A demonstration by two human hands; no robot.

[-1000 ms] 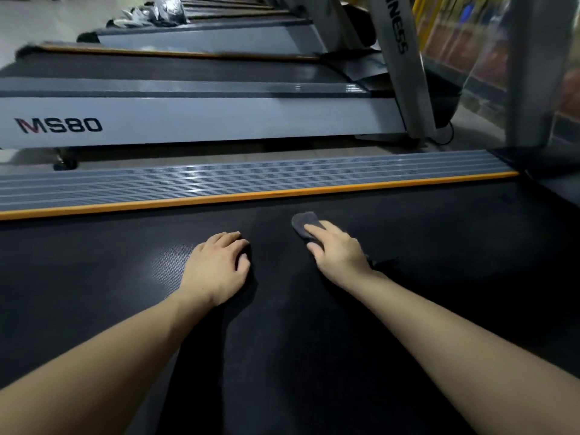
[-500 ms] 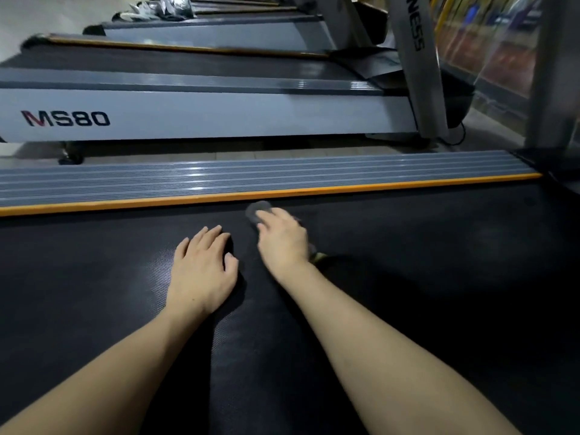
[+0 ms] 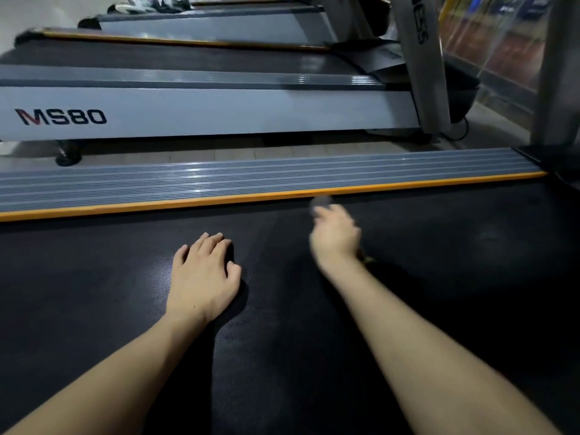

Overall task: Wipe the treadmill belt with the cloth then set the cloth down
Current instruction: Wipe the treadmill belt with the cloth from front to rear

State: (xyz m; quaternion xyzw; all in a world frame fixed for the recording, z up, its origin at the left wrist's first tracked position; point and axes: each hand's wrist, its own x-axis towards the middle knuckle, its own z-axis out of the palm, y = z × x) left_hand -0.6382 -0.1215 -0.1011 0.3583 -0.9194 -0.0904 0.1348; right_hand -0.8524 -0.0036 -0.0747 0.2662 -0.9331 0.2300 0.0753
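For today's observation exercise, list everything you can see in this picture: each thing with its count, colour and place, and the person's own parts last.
belt: one, black, under both hands.
cloth: one, grey, blurred, on the belt under the right fingertips, near the orange strip.
orange strip: one, along the belt's far edge.
side rail: one, grey, ribbed, beyond the strip.
other treadmills: at least two, grey, behind; the nearest marked MS80.
shoes: count unclear, pale, top left.
left hand: flat on the belt.
right hand: blurred, presses the cloth; grip unclear.
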